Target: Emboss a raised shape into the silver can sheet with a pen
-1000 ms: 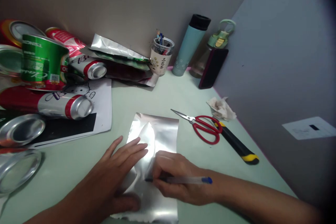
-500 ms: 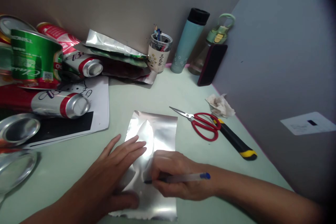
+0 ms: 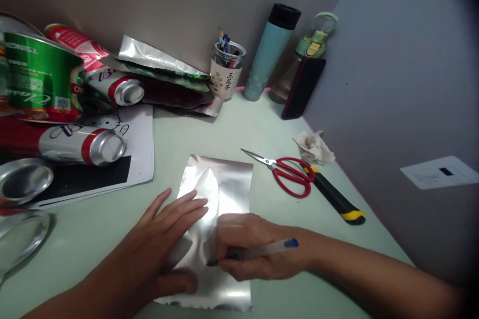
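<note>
A shiny silver foil sheet (image 3: 230, 184) lies flat on the pale green table (image 3: 112, 219) in front of me. My left hand (image 3: 164, 239) rests palm down on the sheet's left half, fingers spread. My right hand (image 3: 254, 254) grips a clear pen with a blue cap (image 3: 262, 249); its dark tip touches the foil near the sheet's middle.
Red scissors (image 3: 288, 174) and a black and yellow utility knife (image 3: 335, 199) lie to the right, beside a crumpled tissue (image 3: 312, 147). Several cans (image 3: 82, 144), foil bags (image 3: 160, 67), a pen cup (image 3: 224, 72), a teal flask (image 3: 269, 52) and a bottle (image 3: 303, 65) line the back and left.
Both hands keep their hold on the sheet. The pen's blue cap end has tilted slightly upward, and the view has shifted a little.
</note>
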`<state>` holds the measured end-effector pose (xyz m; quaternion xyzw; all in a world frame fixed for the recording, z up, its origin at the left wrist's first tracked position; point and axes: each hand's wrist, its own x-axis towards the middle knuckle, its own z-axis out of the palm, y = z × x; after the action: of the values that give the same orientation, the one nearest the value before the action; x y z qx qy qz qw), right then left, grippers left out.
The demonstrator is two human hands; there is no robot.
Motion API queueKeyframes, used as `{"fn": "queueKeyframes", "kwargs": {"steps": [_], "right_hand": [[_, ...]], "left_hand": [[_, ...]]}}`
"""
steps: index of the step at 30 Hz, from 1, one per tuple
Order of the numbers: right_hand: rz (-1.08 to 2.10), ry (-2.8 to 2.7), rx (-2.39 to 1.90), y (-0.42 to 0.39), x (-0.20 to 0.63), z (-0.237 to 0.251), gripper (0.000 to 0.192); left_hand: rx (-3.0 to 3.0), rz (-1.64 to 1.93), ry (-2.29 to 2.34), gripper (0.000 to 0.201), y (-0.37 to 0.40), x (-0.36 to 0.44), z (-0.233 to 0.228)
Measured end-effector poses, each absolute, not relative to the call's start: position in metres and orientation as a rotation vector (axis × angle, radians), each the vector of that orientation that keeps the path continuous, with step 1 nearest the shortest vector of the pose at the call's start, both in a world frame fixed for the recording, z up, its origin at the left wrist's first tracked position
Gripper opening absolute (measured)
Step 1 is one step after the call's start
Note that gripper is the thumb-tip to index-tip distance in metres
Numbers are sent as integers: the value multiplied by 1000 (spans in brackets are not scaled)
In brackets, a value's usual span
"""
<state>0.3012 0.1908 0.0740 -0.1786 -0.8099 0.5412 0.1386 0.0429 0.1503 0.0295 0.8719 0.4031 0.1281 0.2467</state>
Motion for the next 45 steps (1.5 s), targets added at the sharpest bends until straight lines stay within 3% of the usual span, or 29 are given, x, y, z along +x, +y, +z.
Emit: {"fn": "queueKeyframes", "kwargs": {"steps": [7,33,36,40,45], "right_hand": [[1604,-2339,-507,192,301,74,16],[1672,-2328,-408,196,303,72,18],[1765,-2228,-513,195,304,71,16],[2060,-1796,-778,193,305,70,10],[1968,-1638,-894,183,297,68,21]], "left_hand": [[2393,367,1077,97,151,42,29],[2483,334,1068,107,151,41,30],[2510,335,1054,115,152,39,25],[2545,352,968,140,156,35,16],[2548,319,955,150,156,33,13]]}}
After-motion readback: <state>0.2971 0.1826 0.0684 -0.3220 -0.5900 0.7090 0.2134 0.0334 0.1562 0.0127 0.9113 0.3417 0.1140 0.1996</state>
